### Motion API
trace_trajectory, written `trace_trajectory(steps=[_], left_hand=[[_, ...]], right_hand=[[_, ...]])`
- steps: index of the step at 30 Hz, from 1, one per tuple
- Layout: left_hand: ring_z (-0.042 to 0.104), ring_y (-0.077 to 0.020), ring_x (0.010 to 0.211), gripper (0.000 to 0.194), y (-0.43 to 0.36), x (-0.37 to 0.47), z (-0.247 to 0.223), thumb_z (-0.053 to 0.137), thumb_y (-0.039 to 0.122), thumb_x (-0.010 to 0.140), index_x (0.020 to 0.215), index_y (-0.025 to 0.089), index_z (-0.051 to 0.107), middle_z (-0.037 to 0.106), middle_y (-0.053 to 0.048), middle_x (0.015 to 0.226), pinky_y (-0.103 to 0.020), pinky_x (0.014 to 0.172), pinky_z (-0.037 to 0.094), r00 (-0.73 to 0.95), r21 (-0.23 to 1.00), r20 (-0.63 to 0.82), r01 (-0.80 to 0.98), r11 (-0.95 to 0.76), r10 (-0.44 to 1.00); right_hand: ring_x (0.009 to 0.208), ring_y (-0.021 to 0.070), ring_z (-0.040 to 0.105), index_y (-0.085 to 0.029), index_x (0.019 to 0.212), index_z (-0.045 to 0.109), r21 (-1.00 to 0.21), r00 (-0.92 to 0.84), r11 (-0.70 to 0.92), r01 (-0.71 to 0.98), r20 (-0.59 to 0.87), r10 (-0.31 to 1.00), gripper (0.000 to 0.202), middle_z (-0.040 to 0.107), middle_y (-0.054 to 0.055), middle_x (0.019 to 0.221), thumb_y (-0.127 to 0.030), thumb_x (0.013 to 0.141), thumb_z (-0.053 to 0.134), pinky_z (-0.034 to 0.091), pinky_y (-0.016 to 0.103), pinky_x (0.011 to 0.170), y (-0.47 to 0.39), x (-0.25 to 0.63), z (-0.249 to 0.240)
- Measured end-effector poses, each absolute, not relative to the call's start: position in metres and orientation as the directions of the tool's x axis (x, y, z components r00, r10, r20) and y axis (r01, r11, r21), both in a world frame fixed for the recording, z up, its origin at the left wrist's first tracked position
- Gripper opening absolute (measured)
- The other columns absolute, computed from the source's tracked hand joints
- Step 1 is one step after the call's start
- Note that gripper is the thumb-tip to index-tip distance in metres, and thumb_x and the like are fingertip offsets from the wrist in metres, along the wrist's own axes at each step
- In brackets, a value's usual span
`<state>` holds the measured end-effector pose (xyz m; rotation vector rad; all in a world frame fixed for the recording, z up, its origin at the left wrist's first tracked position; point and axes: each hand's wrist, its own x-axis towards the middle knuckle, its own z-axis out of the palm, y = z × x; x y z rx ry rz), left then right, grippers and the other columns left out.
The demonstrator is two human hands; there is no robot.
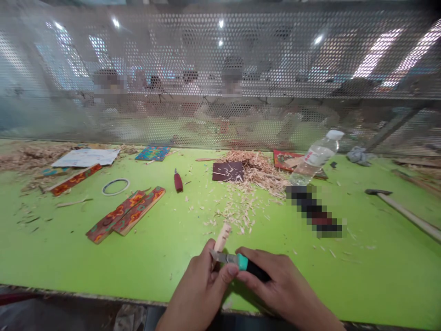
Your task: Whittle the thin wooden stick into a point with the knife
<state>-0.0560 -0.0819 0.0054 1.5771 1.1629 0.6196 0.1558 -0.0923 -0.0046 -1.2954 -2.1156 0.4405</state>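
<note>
My left hand (206, 285) is closed around a small pale stick of wood (222, 236), whose notched upper end sticks out above the fingers. In my right hand (275, 276) is a utility knife (255, 269) with a black and teal handle. Its metal blade points left and lies across the wood, close to my left fingers. My left thumb rests against the knife near the base of the blade. The lower part of the stick is hidden by my left hand. Pale wood shavings (237, 211) lie scattered just beyond both hands.
A red-handled knife (178, 182), a tape roll (116, 186) and painted wood strips (126, 214) lie to the left. Sandpaper (227, 171) lies by the shavings heap. On the right are a tilted plastic bottle (317, 156) and a hammer (396, 202). A perforated screen (193, 92) stands behind.
</note>
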Motion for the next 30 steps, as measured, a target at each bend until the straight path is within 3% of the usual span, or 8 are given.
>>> trace_trajectory(steps=[10,17,21,26,30], left_hand=[[0.067,-0.0245,0.089,0.043,-0.079,-0.056,0.008,0.051,0.060,0.103,0.116,0.019,0.055,0.074,-0.006,0.098,-0.031,0.077,0.047,0.389,0.938,-0.172,0.345,0.030,0.905],[0.065,-0.0235,0.083,0.037,-0.078,-0.055,0.008,0.049,0.056,0.104,0.103,0.021,0.058,0.071,-0.005,0.091,-0.030,0.074,0.045,0.372,0.923,-0.138,0.384,-0.016,0.918],[0.063,-0.0237,0.080,0.038,-0.078,-0.054,0.004,0.046,0.055,0.105,0.093,0.022,0.058,0.070,-0.005,0.087,-0.031,0.072,0.042,0.348,0.893,-0.128,0.447,-0.044,0.929],[0.064,-0.0253,0.077,0.035,-0.076,-0.050,0.004,0.042,0.053,0.106,0.097,0.021,0.057,0.070,-0.006,0.084,-0.031,0.069,0.039,0.323,0.876,-0.138,0.480,-0.037,0.936],[0.066,-0.0277,0.079,0.038,-0.076,-0.048,0.005,0.039,0.052,0.107,0.106,0.019,0.058,0.072,-0.009,0.088,-0.033,0.070,0.039,0.314,0.865,-0.144,0.501,-0.035,0.938]], right_hand=[[0.073,0.0247,0.079,-0.017,0.112,0.077,-0.581,-0.321,0.459,0.672,0.330,0.888,0.058,0.083,0.011,0.088,-0.064,0.107,0.044,0.059,0.031,0.065,-0.093,0.155,-0.007],[0.074,0.0234,0.077,-0.020,0.109,0.077,-0.686,-0.334,0.341,0.643,0.150,0.931,0.049,0.082,0.006,0.086,-0.060,0.105,0.050,0.054,0.029,0.064,-0.089,0.154,0.007],[0.063,0.0198,0.070,-0.022,0.090,0.074,-0.678,-0.383,0.299,0.671,0.028,0.923,0.049,0.076,0.002,0.072,-0.059,0.106,0.047,0.046,0.027,0.058,-0.084,0.154,0.017],[0.061,0.0196,0.066,-0.022,0.080,0.069,-0.631,-0.413,0.314,0.709,-0.010,0.911,0.057,0.073,0.003,0.070,-0.057,0.110,0.036,0.044,0.028,0.057,-0.079,0.152,0.025],[0.067,0.0201,0.069,-0.021,0.085,0.073,-0.704,-0.450,0.295,0.646,-0.040,0.892,0.058,0.077,0.005,0.076,-0.056,0.112,0.035,0.050,0.028,0.062,-0.076,0.154,0.031]])
